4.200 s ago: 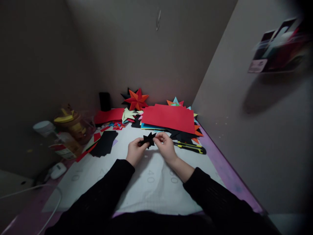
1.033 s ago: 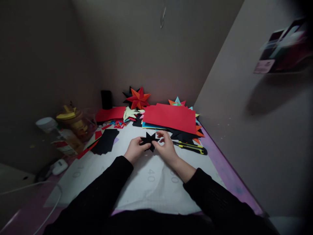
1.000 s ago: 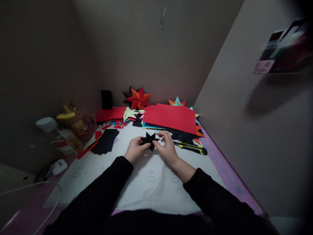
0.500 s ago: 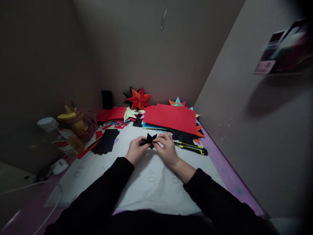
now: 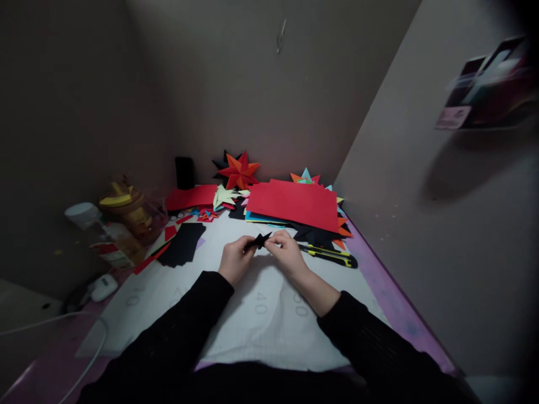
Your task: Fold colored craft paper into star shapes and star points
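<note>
Grey-walled corner, table (image 5: pixel 415 331) spread with a white sheet (image 5: pixel 236 342) marked in numbers. Black star (image 5: pixel 260 241) was up between the two hands, over the sheet, tilted nearly edge-on: left hand (image 5: pixel 236 261) gripped its left side, right hand (image 5: pixel 289 258) pinched its right in the fingertips. Risks, as judged: too hard a pinch might have crushed a point; uneven pulling might have opened the folds; a rightward swing might have knocked the cutter (image 5: pixel 330 257), just beside the right hand, blade state unclear. Count: one star held, one cutter, one red-orange star (image 5: pixel 239 170) by the back wall, one cup (image 5: pixel 122 205), one black stack (image 5: pixel 183 245) left of the hands, two red stacks (image 5: pixel 295 203) behind. Small stars overlapped too much to number.
</note>
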{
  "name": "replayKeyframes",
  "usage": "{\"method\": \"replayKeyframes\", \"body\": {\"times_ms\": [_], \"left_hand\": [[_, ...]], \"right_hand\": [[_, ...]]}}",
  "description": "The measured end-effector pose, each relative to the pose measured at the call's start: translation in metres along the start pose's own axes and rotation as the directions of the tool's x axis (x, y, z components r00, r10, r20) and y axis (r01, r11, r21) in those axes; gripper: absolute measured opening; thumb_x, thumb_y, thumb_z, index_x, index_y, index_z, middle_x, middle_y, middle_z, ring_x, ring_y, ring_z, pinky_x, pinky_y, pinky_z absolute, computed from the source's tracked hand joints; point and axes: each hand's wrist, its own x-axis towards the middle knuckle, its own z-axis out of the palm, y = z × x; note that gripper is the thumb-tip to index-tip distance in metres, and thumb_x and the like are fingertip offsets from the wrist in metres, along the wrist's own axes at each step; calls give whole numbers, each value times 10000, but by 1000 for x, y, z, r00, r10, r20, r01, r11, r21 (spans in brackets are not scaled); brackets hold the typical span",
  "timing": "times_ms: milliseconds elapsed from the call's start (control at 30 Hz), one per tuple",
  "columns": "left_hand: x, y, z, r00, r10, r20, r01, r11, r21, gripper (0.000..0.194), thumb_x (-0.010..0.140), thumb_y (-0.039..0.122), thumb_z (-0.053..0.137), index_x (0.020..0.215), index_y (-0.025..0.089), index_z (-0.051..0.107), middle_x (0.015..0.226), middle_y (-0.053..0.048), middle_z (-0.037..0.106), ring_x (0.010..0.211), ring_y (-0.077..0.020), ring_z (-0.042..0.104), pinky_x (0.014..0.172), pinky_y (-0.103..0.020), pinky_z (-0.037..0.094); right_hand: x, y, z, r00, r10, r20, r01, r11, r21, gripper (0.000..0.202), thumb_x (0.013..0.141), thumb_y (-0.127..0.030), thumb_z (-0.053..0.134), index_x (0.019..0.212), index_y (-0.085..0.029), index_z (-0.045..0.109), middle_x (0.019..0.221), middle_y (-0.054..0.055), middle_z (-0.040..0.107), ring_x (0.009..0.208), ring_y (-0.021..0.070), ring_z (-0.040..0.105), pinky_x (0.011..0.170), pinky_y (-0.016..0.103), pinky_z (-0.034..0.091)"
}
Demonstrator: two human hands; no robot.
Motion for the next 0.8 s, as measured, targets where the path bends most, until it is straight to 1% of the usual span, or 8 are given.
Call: {"method": "replayKeyframes", "body": {"times_ms": [133,233,333,467,567,667,733,800], "left_hand": [[0,-2,1,1000,-6,23,6,1000,-1,162,740,203,621,887,213,688,815,-34,709,724,-183,635,703,-265,453],[0,-2,3,998,-49,32,51,995,-82,145,731,223,635,865,198,686,813,-46,710,755,-193,646,720,-275,466],[1,-2,6,992,-118,39,123,977,-176,136,694,230,666,819,177,684,786,-52,709,758,-195,650,719,-278,475],[4,1,7,977,-209,42,213,950,-230,169,639,210,696,794,146,677,743,-51,699,710,-184,638,670,-267,476],[5,3,6,950,-302,83,313,901,-300,201,617,205,709,795,125,664,715,-45,686,626,-159,611,587,-247,459],[5,5,6,918,-373,136,396,838,-376,220,609,205,716,798,111,656,687,-35,672,556,-132,575,525,-230,425],[6,5,6,911,-384,148,410,819,-400,216,607,201,718,791,109,655,678,-30,668,554,-126,569,525,-226,420],[6,5,6,920,-369,133,390,831,-397,210,606,197,718,788,110,657,688,-32,673,587,-135,583,549,-228,430]], "right_hand": [[0,-1,0,999,54,-5,-54,998,11,141,698,-281,624,581,-202,639,756,21,509,755,181,508,750,330,396],[-1,-5,1,998,29,-60,-30,999,-13,85,689,-268,628,632,-209,651,744,21,528,740,181,496,719,320,402],[-2,-8,2,995,-22,-102,18,999,-40,75,689,-264,634,641,-206,633,739,19,534,741,182,492,708,315,408],[-3,-6,3,993,-83,-85,77,994,-74,110,752,-267,603,666,-206,634,796,30,536,801,188,518,774,336,412],[-4,-3,3,983,-170,-68,160,978,-130,120,793,-243,578,702,-218,653,868,45,557,887,204,528,843,364,400],[-6,-2,3,961,-269,-69,249,945,-214,99,790,-219,596,728,-226,673,929,56,573,946,221,513,876,393,388],[-7,-2,4,946,-319,-61,292,919,-265,70,772,-213,624,738,-231,683,953,59,575,948,228,506,876,410,393],[-8,-3,4,932,-358,-51,326,895,-305,60,762,-210,638,734,-236,684,960,57,575,934,228,505,868,419,401]]}}
